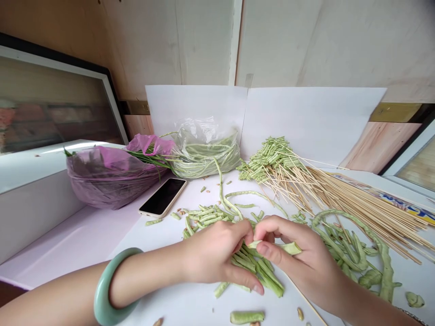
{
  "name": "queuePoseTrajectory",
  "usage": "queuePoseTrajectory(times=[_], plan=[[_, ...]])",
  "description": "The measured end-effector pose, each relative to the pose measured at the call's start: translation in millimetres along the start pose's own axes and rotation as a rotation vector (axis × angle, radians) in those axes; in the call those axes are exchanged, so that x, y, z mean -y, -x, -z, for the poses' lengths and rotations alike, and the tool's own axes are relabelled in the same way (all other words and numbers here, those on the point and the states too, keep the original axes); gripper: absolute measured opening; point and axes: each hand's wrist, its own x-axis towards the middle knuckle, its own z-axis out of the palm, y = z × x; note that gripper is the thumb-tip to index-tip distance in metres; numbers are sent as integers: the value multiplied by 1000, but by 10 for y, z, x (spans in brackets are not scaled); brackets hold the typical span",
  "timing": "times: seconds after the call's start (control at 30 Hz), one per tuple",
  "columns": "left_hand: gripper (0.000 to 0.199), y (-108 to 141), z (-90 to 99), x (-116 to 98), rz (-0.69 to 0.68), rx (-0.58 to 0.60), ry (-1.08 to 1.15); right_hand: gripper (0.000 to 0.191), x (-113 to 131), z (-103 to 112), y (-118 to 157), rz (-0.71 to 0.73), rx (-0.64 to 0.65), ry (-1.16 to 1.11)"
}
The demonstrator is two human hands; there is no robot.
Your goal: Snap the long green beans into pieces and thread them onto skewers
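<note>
My right hand (302,253) pinches a short piece of green bean (290,247) between thumb and fingers. Against its near tip, my left hand (227,249) has its fingers curled, with the thumb stretched out below; what those fingers hold is hidden. Under both hands lies a heap of cut bean pieces (265,271). One thin bamboo skewer (304,296) runs out from below my right hand toward the front edge. A loose bean piece (247,317) lies in front.
Threaded bean skewers (275,158) are stacked at the back right beside bare skewers (360,199). Long beans and scraps (387,267) lie at right. A phone (163,197), a purple bag (105,181) and a clear bag of beans (207,156) stand back left, before white boards (306,117).
</note>
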Motion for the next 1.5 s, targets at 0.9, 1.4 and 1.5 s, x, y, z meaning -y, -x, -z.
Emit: queuePoseTrajectory(times=[0.9, 1.4, 1.5], plan=[[61, 93, 0, -98, -33, -163, 286, 7, -361, 670, -213, -427, 259, 874], [20, 103, 9, -117, -133, -358, 73, 24, -155, 277, -103, 134, 180, 237], [20, 84, 44, -135, -155, -245, -107, 19, -119, 268, -104, 144, 183, 291]])
